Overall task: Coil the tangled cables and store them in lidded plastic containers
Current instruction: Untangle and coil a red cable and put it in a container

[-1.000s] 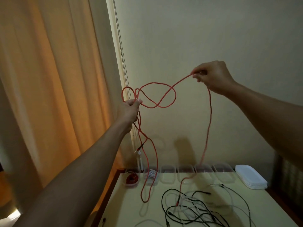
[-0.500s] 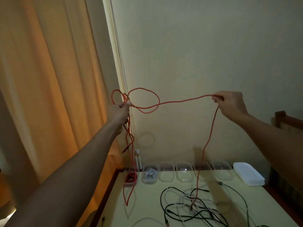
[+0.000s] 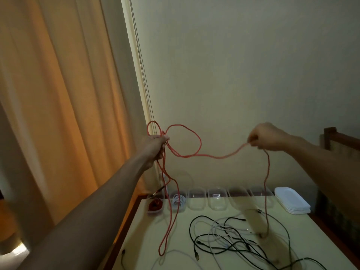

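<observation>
A long red cable hangs in the air above the table. My left hand grips a bunch of its loops; one loop stands above the fist and a long loop dangles down to the tabletop. My right hand pinches the cable farther along, and the stretch between the hands sags. From the right hand the cable drops to a tangle of black and white cables on the table. A row of clear plastic containers stands at the table's back edge.
The leftmost container holds a red coil, the one beside it a white coil. A stack of white lids lies at the back right. An orange curtain hangs on the left, a wooden chair back at the right.
My right hand came down from high up and moved out to the right, then back a little, so the cable between the hands now sags. The knot-like loops have shrunk to one.
</observation>
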The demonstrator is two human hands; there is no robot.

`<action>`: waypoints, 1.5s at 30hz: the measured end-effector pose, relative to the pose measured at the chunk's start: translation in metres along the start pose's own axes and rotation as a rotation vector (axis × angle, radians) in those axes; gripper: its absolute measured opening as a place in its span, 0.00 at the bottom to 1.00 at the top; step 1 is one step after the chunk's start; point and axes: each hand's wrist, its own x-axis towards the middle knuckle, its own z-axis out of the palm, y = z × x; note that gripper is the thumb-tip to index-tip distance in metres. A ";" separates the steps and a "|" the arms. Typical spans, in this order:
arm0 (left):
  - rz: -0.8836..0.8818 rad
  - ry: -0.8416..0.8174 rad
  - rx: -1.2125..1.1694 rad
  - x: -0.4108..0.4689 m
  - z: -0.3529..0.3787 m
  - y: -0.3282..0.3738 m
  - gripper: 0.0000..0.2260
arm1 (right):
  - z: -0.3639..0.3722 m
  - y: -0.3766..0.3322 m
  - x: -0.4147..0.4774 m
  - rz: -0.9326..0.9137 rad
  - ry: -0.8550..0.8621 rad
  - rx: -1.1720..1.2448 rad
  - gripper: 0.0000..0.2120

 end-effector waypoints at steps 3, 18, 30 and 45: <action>-0.082 -0.106 0.006 -0.004 0.006 -0.009 0.11 | 0.037 -0.007 -0.014 0.051 -0.307 0.065 0.18; -0.065 -0.079 -0.051 -0.019 0.051 -0.001 0.08 | 0.116 -0.173 -0.090 -0.171 -0.125 0.789 0.12; -0.198 -0.120 -0.127 -0.041 0.047 0.011 0.30 | 0.115 -0.191 -0.097 -0.021 0.103 0.929 0.04; -0.300 -0.264 -0.322 -0.114 0.045 0.049 0.18 | 0.085 -0.205 -0.149 -0.022 0.305 0.813 0.05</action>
